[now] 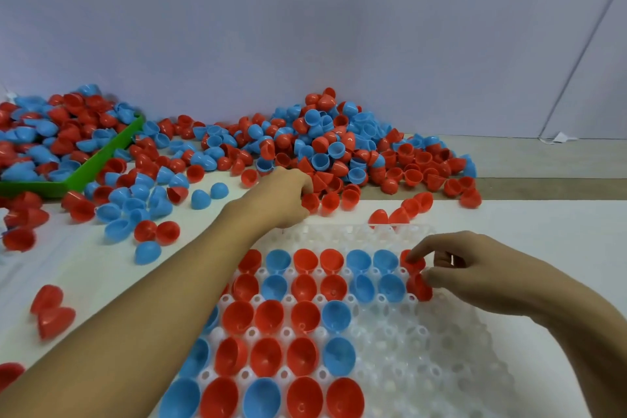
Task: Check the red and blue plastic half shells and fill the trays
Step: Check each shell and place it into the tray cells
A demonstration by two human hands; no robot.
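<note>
A clear plastic tray (441, 349) with round pockets lies in front of me. Red and blue half shells sit open side up in its left and middle pockets. My left hand (281, 197) reaches past the tray's far edge and grips a red half shell (310, 202) at the foot of the big pile (325, 146). My right hand (475, 268) is over the tray's right side, its fingers pinching a red half shell (419, 287) at a pocket in the second row. Another red shell (409, 260) sits just above it.
A green bin (101, 159) heaped with shells stands at the far left. Loose shells lie scattered on the white table (543, 224) left of the tray. A pale wall rises behind the pile. The tray's right pockets hold nothing.
</note>
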